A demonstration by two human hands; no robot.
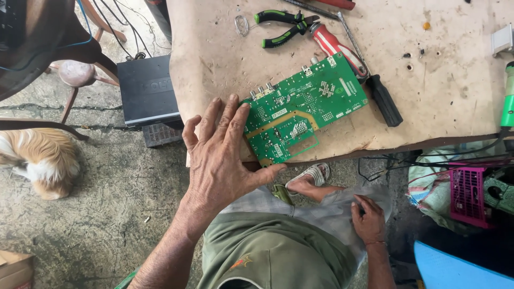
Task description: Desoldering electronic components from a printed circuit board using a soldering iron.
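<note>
A green circuit board point(305, 107) lies flat and at a slant on the worn tabletop point(444, 80), near its front edge. My left hand point(225, 155) rests palm down, fingers spread, on the board's near-left end and the table edge. It grips nothing. My right hand point(368, 217) lies flat on my right knee, below the table, holding nothing.
Beyond the board lie green-handled pliers point(281, 27), a red-handled screwdriver point(334, 45) and a black-handled tool point(384, 99). A black box point(147, 88) sits on the concrete floor at left, an orange-and-white animal point(43, 155) beside it. A pink basket point(468, 195) and cables are at right.
</note>
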